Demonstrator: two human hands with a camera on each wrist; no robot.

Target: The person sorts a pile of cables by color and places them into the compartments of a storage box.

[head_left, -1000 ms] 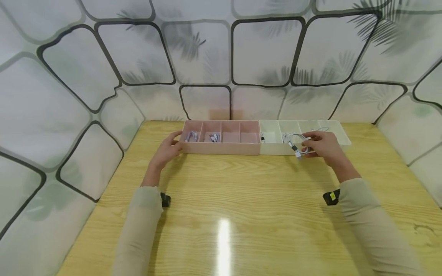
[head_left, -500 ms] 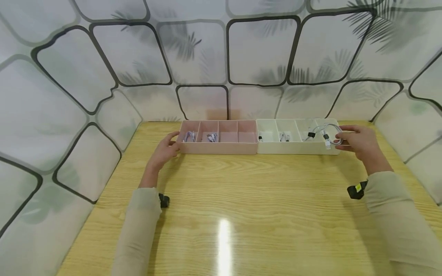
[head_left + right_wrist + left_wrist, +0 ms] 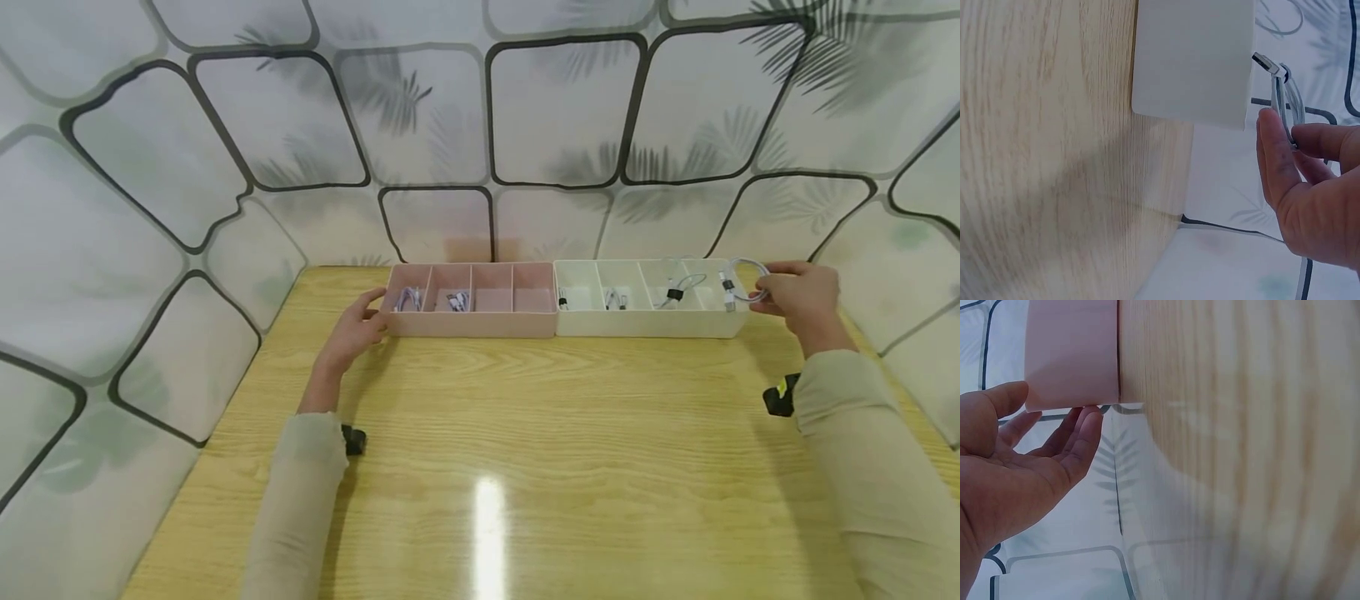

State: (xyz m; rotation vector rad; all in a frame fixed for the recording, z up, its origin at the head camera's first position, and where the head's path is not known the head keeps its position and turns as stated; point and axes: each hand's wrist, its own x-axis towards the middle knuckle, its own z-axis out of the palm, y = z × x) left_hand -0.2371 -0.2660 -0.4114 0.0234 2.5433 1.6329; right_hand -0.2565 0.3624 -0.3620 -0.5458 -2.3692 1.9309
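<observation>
In the head view, my right hand point(image 3: 806, 296) pinches a coiled white USB cable point(image 3: 1280, 100) between thumb and fingers. The coil is over the right end of the white divided box point(image 3: 645, 325), its metal plug point(image 3: 1265, 62) pointing away from the fingers in the right wrist view. My left hand point(image 3: 352, 333) rests at the left end of the pink divided box point(image 3: 472, 325). Its fingertips touch the end wall point(image 3: 1072, 356) and the thumb lies by a corner, fingers loosely bent. Another cable with a black tie point(image 3: 675, 294) sticks up from the white box's third compartment.
The boxes stand end to end along the back of the wooden table point(image 3: 480, 417), before a patterned backdrop point(image 3: 562, 117). Bundled cables lie in the pink box's two left compartments point(image 3: 408, 298) and the white box's second point(image 3: 615, 298). A small black-ended item point(image 3: 562, 302) sits in its first.
My right hand has carried the cable rightward from the white box's middle to its right end. A black-tied cable now shows in the third compartment. The left hand keeps its place.
</observation>
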